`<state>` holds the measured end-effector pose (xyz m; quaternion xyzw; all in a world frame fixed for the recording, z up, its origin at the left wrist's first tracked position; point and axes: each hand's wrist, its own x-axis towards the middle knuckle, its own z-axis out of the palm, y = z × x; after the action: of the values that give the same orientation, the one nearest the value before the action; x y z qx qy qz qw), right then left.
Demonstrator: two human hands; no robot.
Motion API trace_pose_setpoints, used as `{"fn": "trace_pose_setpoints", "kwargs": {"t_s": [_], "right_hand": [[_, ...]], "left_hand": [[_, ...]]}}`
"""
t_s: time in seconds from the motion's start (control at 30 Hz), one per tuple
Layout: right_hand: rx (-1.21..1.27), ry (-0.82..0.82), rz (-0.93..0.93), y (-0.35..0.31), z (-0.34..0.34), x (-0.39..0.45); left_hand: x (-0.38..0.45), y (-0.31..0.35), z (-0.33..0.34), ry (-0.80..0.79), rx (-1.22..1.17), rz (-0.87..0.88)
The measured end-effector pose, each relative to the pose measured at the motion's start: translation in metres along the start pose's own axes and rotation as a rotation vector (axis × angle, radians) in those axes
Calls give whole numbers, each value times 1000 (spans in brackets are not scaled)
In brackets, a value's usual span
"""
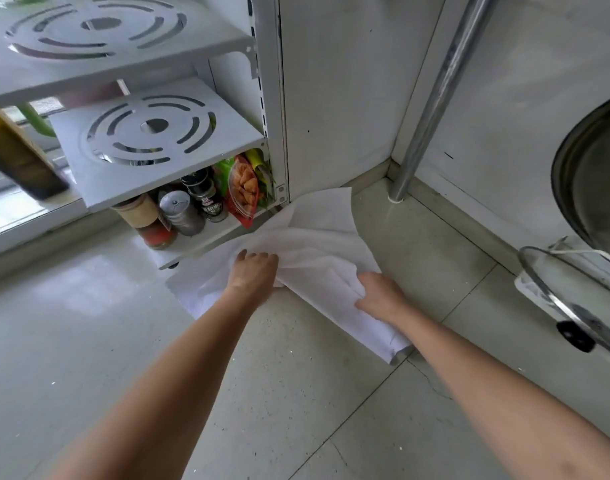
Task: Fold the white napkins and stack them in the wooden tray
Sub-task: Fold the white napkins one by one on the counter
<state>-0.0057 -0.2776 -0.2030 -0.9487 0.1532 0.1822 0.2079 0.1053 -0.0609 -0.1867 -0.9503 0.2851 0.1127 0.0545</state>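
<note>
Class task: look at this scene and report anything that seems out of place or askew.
The white napkin is rumpled, not flat, gripped by the left hand and right hand; its far corner rides up the wall beside the shelf rack.

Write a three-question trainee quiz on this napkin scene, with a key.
1. True or false: both hands grip the white napkin.
2. Where do the spice jars stand? A) on the rack's lowest shelf B) on the counter C) in a wooden tray
3. Fill in: the glass ___ lies at the right.

Key: 1 true, the left hand and right hand each bunch cloth. 2 A. 3 lid.
</note>
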Motion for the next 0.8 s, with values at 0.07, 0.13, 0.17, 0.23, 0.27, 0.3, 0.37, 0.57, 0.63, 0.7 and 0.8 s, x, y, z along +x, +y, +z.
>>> {"fn": "trace_pose_setpoints", "kwargs": {"t_s": [0.07, 0.13, 0.17, 0.23, 0.27, 0.3, 0.37, 0.57, 0.63, 0.7, 0.8], "right_hand": [[32, -69, -157, -9, -4, -16], [-33, -130, -346, -25, -10, -38], [-106, -133, -427, -33, -13, -50], [-253, -96, -547, -48, -17, -72], [-319, -72, -606, -57, -19, -82], [-362, -55, -652, -66, -22, -92], [-359, -19, -694, -87, -26, -110], [258, -295, -570, -165, -45, -173], [219, -440, -616, -195, -45, -197], [163, -542, -645, -223, -38, -217], [187, -686, -654, -262, -22, -237]], "left_hand": [[-9, -4, 2, 109, -53, 50], [-21, -9, -3, 220, -106, 195], [-27, -12, -8, 248, -112, 298], [-43, -20, -18, 219, -78, 486], [-53, -24, -23, 168, -54, 549], [-65, -30, -27, 106, -47, 579], [-92, -43, -38, 35, -89, 575], [-196, -89, -52, 5, -487, 430], [-238, -102, -55, -52, -583, 445], [-278, -114, -57, -154, -649, 472], [-329, -140, -56, -286, -799, 410]]}}
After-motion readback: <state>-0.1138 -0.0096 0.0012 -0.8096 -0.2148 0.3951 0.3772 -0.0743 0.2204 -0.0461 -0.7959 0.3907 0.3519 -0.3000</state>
